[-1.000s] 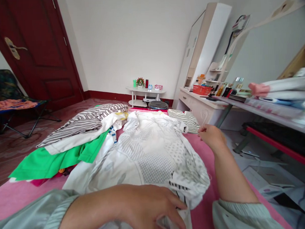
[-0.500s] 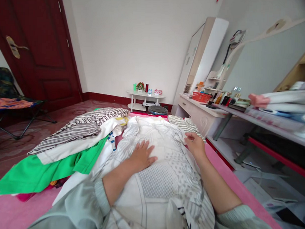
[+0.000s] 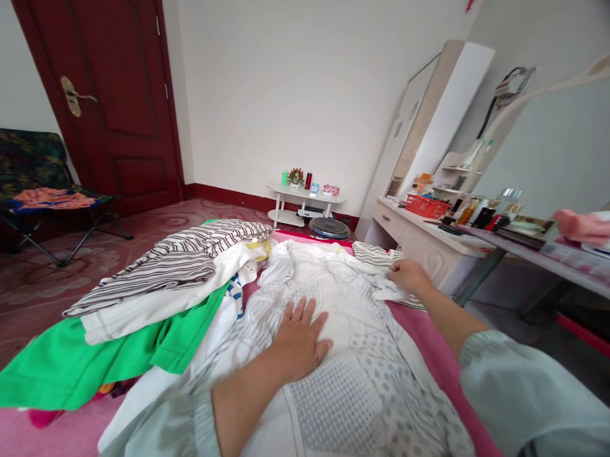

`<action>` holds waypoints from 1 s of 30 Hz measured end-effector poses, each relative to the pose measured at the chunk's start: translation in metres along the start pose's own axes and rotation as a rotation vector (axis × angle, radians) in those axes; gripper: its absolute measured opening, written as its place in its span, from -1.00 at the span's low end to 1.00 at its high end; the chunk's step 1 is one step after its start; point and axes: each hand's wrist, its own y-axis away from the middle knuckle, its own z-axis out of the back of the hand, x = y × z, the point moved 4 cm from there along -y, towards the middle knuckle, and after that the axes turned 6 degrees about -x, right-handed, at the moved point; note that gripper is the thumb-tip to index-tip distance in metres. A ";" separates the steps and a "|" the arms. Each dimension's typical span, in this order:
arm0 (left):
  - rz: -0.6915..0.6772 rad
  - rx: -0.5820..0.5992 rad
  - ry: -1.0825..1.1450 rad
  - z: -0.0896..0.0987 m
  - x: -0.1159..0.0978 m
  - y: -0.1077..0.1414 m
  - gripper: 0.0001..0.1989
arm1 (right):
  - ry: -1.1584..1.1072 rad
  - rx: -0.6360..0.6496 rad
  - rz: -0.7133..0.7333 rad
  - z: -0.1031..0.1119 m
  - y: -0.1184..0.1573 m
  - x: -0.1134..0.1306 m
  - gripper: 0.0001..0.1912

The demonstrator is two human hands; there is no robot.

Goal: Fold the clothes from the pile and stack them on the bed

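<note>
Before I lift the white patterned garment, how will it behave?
The white patterned garment looks floppy, given its soft wrinkles. It seems thin, so probably light for its spread. The left hand lies flat on it, so lifting might drag there.

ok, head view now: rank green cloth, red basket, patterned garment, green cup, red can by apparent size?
1. patterned garment
2. green cloth
3. red basket
Unranked, too alike: green cup, red can

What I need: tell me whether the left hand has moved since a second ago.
Yes: the left hand has moved forward over the white garment, towards the small white table.
</note>
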 end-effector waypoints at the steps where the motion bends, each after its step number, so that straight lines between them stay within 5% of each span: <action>1: 0.001 -0.003 0.002 0.000 0.000 0.000 -0.36 | 0.041 -0.023 -0.012 0.011 -0.009 -0.001 -0.89; 5: 0.004 -0.005 0.006 0.003 -0.002 0.001 -0.38 | 0.292 -0.149 -0.016 0.046 -0.035 -0.021 -0.76; 8: -0.005 -0.004 0.015 0.004 -0.003 0.001 -0.40 | 0.352 -0.170 -0.003 0.041 -0.033 -0.043 -0.67; 12: -0.013 -0.001 0.015 0.006 -0.003 0.001 -0.40 | 0.301 -0.191 0.081 0.012 -0.004 -0.052 -0.58; 17: -0.009 0.038 -0.003 0.005 -0.003 0.001 -0.40 | 0.066 -0.172 0.333 0.006 0.064 -0.016 -0.69; 20: -0.011 0.037 -0.019 0.004 -0.003 0.001 -0.40 | -0.314 0.041 0.399 0.023 0.122 0.018 -0.75; 26: 0.000 0.079 -0.023 0.004 -0.006 0.002 -0.39 | -0.639 0.846 0.275 0.062 0.241 0.053 -0.61; 28: 0.009 0.120 -0.008 0.007 -0.009 0.006 -0.38 | -0.643 0.957 0.299 0.074 0.270 0.054 -0.44; 30: -0.008 0.184 0.017 0.013 -0.013 0.015 -0.34 | -0.594 0.937 0.383 0.084 0.291 0.056 -0.29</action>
